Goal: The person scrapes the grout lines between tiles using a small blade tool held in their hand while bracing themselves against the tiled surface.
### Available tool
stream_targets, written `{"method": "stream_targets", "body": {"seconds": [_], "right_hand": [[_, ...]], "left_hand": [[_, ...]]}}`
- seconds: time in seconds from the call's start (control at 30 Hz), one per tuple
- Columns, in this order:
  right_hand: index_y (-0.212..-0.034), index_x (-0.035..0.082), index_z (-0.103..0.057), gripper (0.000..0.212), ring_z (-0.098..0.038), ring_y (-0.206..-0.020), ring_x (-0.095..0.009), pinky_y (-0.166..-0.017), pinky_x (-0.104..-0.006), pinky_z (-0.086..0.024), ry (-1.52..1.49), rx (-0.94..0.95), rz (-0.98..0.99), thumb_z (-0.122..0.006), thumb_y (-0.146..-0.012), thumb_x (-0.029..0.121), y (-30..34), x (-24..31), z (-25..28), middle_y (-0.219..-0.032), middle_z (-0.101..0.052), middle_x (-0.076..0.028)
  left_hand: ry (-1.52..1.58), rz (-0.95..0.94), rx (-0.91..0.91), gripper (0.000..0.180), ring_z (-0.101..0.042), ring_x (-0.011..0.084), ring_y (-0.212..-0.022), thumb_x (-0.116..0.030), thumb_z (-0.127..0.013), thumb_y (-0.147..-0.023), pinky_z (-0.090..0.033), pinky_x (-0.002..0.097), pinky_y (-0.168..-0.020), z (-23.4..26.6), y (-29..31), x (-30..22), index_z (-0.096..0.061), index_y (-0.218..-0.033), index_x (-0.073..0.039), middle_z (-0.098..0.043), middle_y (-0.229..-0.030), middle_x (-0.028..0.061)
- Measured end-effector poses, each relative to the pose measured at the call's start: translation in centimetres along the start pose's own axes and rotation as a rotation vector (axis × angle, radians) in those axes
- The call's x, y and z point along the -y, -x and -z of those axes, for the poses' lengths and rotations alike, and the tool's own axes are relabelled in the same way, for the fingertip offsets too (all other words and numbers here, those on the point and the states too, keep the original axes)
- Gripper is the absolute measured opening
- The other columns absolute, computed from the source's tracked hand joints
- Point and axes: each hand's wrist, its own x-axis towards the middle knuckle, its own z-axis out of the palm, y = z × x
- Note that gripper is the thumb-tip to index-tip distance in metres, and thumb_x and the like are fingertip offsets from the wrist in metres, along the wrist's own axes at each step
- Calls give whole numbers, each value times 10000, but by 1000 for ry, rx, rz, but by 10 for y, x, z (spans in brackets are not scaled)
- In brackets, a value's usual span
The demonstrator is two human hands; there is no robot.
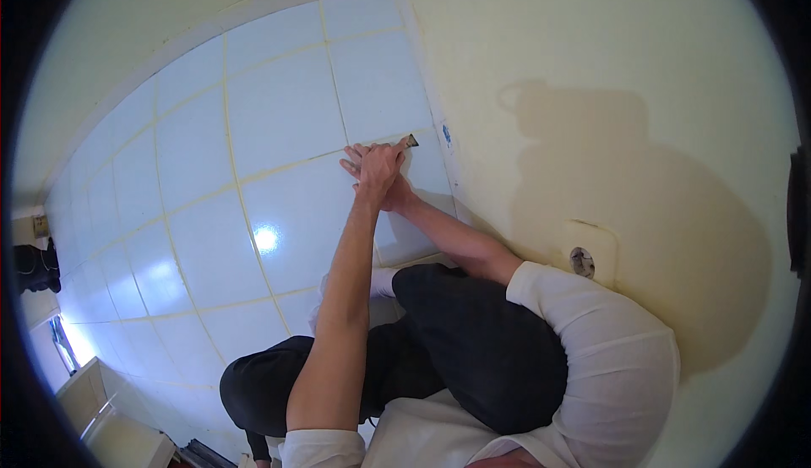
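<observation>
My left hand [382, 164] lies over my right hand, its fingers bent toward the wall side. A small dark tool with a triangular tip [412, 140] sticks out at the left hand's fingertips, close to a grout line between the tiles. Its handle, if it has one, is hidden. Beneath, my right hand [348, 165] reaches across, and its visible fingers are stretched out and spread toward the left over the tile. The rest of the right hand is covered by the left. Both hands are on or just above the white tiled floor [283, 105].
A cream wall [693, 62] rises close on the right, with a round wall opening [582, 262] in a square surround. My bent legs [481, 333] in black trousers are just below my hands. A dark object [35, 267] stands far left; a pale box-like thing [127, 443] is at lower left.
</observation>
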Motion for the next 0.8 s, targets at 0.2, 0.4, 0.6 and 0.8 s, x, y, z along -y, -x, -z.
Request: {"method": "stream_targets", "body": {"seconds": [0.2, 0.4, 0.6, 0.8], "right_hand": [[-1569, 165, -367, 641, -319, -1483, -335, -1207, -575, -181, 253, -72, -52, -411, -1007, 468, 22, -39, -20, -1642, -304, -139], [-1570, 171, -364, 640, -311, -1487, -338, -1202, -577, -203, -18, 381, -19, -432, -1003, 460, -24, 18, 34, -1641, -303, -139], [-1555, 174, -380, 651, -265, -1512, -317, -1225, -564, -183, -163, -107, 29, -467, -968, 443, -5, -17, -10, -1644, -301, -116], [-1561, 166, -377, 643, -288, -1500, -344, -1205, -578, -204, -194, -92, 51, -420, -1005, 487, -1, -20, -21, -1644, -298, -135]], "left_hand": [[0, 16, -22, 278, -674, 446, -899, -314, -586, -953, -343, 691, -1011, 18, -28, -47, -718, -1177, -215, -730, -867, 183], [45, 96, 36, 272, -668, 433, -894, -329, -569, -956, -309, 654, -1026, 33, 11, 0, -744, -1089, -168, -732, -866, 186], [-32, 54, 43, 274, -670, 419, -915, -326, -571, -950, -314, 655, -1010, 29, -14, -22, -738, -1078, -150, -737, -875, 185], [-95, 124, 11, 269, -669, 454, -961, -335, -581, -939, -382, 665, -987, 30, -2, -33, -747, -1021, -140, -738, -896, 201]]}}
